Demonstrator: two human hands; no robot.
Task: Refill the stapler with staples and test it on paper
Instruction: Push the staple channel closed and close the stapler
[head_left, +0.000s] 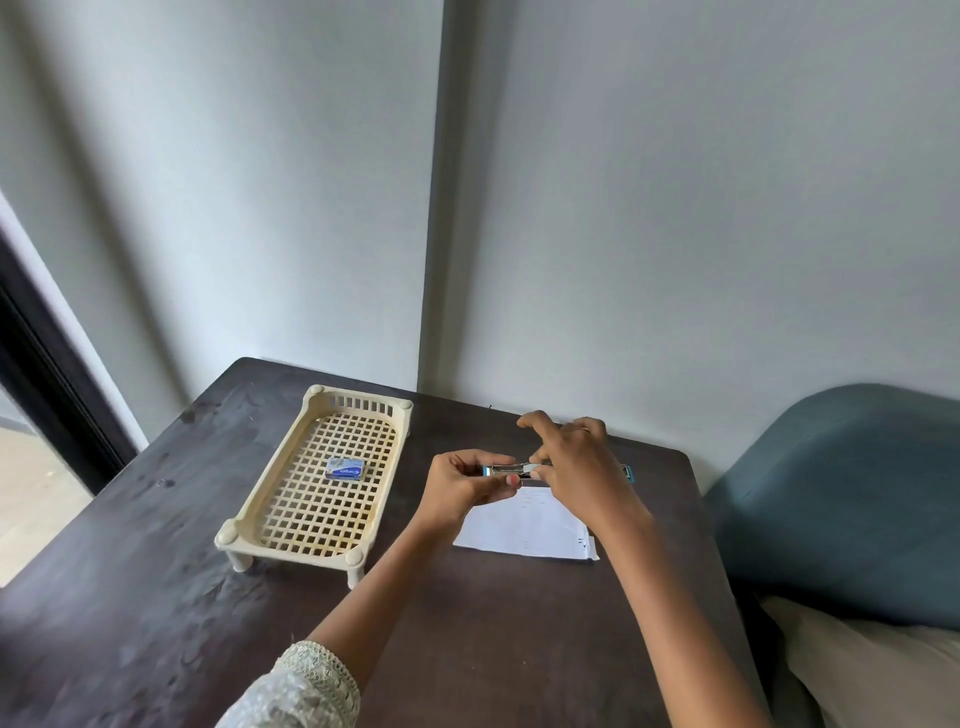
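I see a dark, matt wooden table (156, 597), a cream plastic lattice tray (270, 499), a shiny metal stapler (506, 470), white matt paper (524, 530), and a lace-edged cloth sleeve (306, 686).

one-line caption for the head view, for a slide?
Both hands hold the opened stapler above the paper; staple box sits in the cream tray.

Grey walls (675, 208) met at a corner behind a dark wooden table (156, 597); blue chair (841, 493) right, dark door frame (47, 364) left.
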